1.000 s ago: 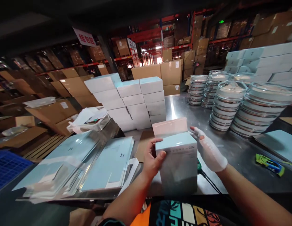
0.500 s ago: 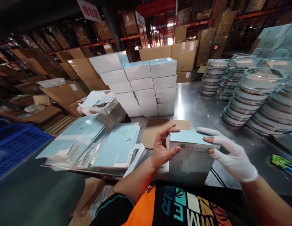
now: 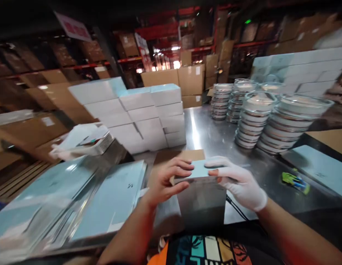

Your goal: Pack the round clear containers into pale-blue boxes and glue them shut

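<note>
I hold a pale blue box (image 3: 200, 195) upright at the near edge of the steel table (image 3: 215, 136). My bare left hand (image 3: 166, 180) lies over its top left edge, fingers across the lid. On the top right edge my right hand (image 3: 238, 182), in a white glove, presses down. The lid looks closed flat. A sheet of brown cardboard (image 3: 171, 156) lies on the table just behind the box.
A block of stacked pale blue boxes (image 3: 137, 114) stands behind. Stacks of round clear containers (image 3: 270, 117) fill the right. Flat blue box blanks (image 3: 110, 198) lie at left. A green and blue tool (image 3: 295, 181) lies at right, and a black cable (image 3: 237, 208) runs by the box.
The box's raised flap has been folded down and both hands have moved onto the top. My view swung; the frame now is blurred.
</note>
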`<action>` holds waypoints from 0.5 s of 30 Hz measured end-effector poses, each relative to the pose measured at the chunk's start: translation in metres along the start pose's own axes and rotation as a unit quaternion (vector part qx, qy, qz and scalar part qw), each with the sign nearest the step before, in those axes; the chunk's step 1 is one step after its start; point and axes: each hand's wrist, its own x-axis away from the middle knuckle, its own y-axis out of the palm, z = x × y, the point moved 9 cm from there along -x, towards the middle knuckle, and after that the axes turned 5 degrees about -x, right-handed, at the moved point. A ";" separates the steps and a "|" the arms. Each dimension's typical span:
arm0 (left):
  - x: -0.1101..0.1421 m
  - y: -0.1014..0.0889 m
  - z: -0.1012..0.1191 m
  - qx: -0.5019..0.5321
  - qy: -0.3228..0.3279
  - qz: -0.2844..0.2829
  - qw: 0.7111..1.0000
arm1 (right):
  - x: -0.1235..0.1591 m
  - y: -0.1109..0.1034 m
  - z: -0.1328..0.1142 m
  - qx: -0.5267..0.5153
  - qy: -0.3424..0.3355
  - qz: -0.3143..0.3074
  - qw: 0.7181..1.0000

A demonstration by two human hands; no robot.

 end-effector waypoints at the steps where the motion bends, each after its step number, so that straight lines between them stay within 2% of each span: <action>1: -0.006 -0.001 0.003 -0.033 -0.019 -0.043 0.998 | -0.004 0.003 -0.006 0.006 -0.025 -0.008 1.000; 4: -0.024 -0.007 0.022 -0.104 -0.022 -0.142 0.984 | -0.011 0.012 -0.016 0.034 -0.072 -0.025 0.997; 7: -0.040 -0.010 0.035 -0.091 -0.035 -0.171 0.980 | -0.012 0.017 -0.002 0.085 -0.016 -0.025 0.996; 10: -0.043 -0.007 0.026 -0.081 -0.092 -0.170 0.978 | -0.013 0.024 0.022 0.094 0.048 -0.090 0.990; 12: -0.036 -0.014 0.014 -0.111 -0.133 -0.146 0.974 | -0.023 0.013 0.036 0.092 0.051 -0.128 0.986; 13: -0.031 -0.023 0.007 -0.129 -0.150 -0.112 0.974 | -0.033 -0.003 0.044 0.110 0.046 -0.123 0.985; 14: -0.024 -0.038 0.000 -0.143 -0.166 -0.052 0.974 | -0.045 -0.028 0.052 0.146 0.044 -0.098 0.983; 15: -0.016 -0.059 -0.007 -0.150 -0.181 0.034 0.971 | -0.059 -0.060 0.061 0.200 0.049 -0.060 0.977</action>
